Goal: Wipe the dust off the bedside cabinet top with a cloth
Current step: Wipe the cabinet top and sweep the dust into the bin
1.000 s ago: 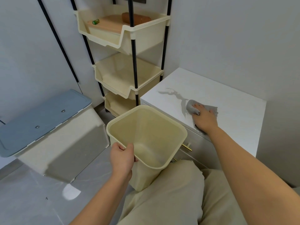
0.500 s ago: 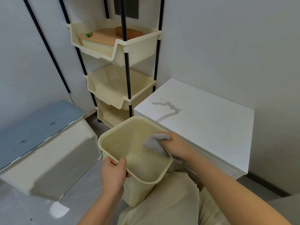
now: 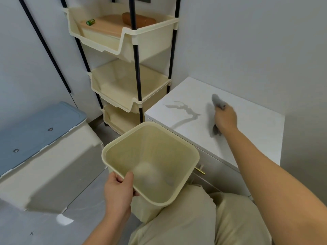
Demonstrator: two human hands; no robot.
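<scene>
We grip the cloth in the right hand, mid cabinet top. The grey streak lies at 9 o'clock from it; the left hand grips the bin at 7 o'clock.

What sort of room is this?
Likely a home bedroom corner, though no bed is in view: a white cabinet with a drawer pull, a three-tier cream rack beside it, and a lidded box on the floor.
</scene>
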